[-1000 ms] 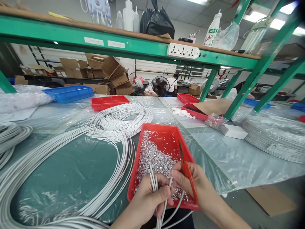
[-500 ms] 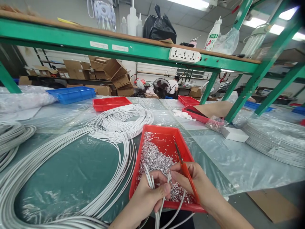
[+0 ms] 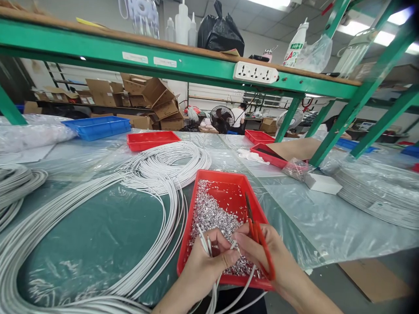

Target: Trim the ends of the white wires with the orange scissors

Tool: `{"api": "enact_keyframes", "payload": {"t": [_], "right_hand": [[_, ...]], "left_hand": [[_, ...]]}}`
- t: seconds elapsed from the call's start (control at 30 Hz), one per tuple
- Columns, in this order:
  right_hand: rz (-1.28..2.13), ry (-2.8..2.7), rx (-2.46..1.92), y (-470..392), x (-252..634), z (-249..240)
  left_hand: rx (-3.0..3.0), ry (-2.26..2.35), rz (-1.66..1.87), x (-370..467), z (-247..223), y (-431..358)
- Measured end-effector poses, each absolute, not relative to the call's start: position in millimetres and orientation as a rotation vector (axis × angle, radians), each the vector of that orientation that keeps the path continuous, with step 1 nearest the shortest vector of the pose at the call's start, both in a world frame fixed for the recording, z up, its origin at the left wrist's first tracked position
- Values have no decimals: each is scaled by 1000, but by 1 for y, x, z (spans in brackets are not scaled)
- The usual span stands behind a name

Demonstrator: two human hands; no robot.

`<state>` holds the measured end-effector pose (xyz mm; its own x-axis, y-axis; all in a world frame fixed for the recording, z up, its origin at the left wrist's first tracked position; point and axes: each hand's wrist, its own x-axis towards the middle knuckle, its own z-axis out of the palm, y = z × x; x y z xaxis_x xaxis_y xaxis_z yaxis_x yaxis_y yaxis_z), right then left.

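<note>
Head view: left hand (image 3: 204, 266) pinches white cable ends (image 3: 203, 240) over red tray (image 3: 186, 244), catching silver scraps (image 3: 212, 218); right hand (image 3: 262, 253) grips orange snips (image 3: 257, 237), blades together

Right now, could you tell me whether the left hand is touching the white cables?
Touching. The head view shows the left hand closed around several white cables, whose ends stick up between its fingers above the red tray.
</note>
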<state>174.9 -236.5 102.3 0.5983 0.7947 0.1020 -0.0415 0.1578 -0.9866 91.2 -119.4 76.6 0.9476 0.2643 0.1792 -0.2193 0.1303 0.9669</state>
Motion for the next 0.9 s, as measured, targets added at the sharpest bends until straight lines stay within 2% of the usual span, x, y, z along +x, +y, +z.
{"api": "enact_keyframes", "payload": {"t": [0.1,0.23,0.47,0.7,0.9], "right_hand": [[793,-704,-1192,-239,173,99],[674,-862,-1252,-240,172,102],[750,-804,-1217,-237,178,95],[613,-800,-1390,-239,170,105],[529,-653,-1431,-240,152,120]], "left_hand": [[1244,-14,136,87,82,-118],[1167,2,10,81,84,-116],[1223,21,141,80,80,-115],[1519,-5,386,79,81,-117],[1559,21,389,81,82,-120]]}}
